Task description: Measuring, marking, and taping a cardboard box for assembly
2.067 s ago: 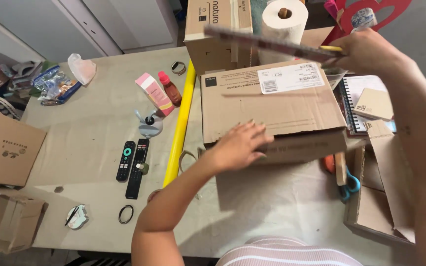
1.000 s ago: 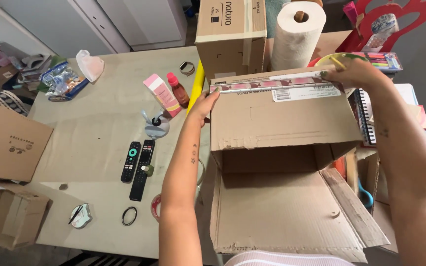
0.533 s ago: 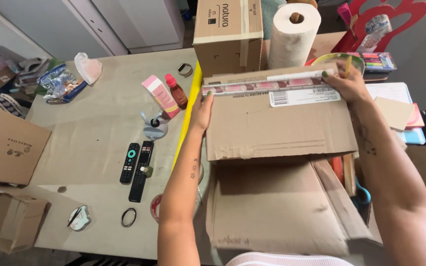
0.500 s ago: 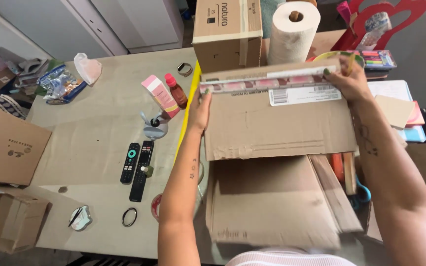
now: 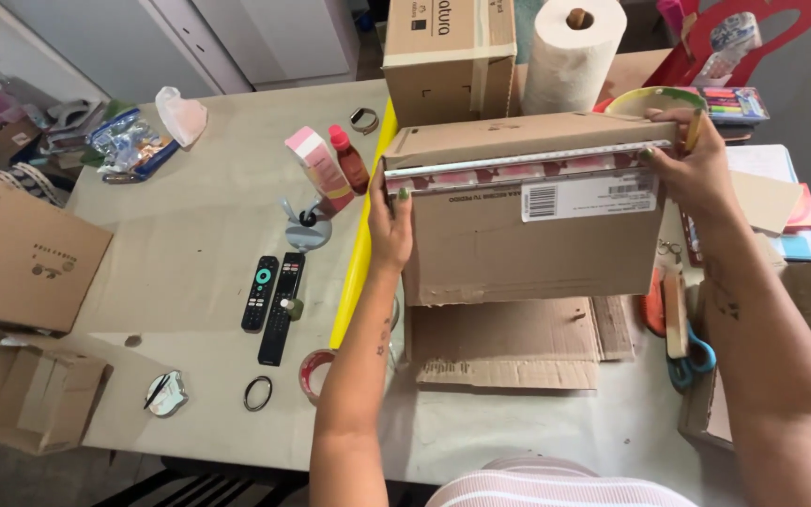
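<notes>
Surface: a beige work table [image 5: 208,225] seen from above, with white cupboard doors behind it and brown cartons on the floor on the person's left.
Change: half a second ago the brown cardboard box [image 5: 527,221] stood open, its lower flaps spread toward the person; now those flaps lie flatter beneath it and the top edge has been drawn a little nearer. Both hands have stayed at the same two ends.
Box: upright on the table between the two hands, its broad labelled face toward the person and a white label near the upper right corner.
Ruler: a long clear plastic ruler [image 5: 537,161] lies along the box's top edge, over a red-and-white patterned strip; its long axis runs from one hand to the other, the right end slightly higher.
Left hand: left hand [image 5: 390,222] is curled on the box's left edge, thumb pressing the ruler's end, fingers behind the cardboard.
Right hand: right hand [image 5: 696,169] is clamped on the box's upper right corner, fingertips on the ruler's other end.
Beside the left hand: a yellow strip [image 5: 360,246] runs just outside it; beyond lie a pink tube [image 5: 316,167], a small red bottle [image 5: 349,160] and two black remote controls [image 5: 272,293].
Beyond the right hand: a white paper towel roll [image 5: 570,61] stands behind the box; blue-handled scissors [image 5: 682,329] lie below the wrist.
</notes>
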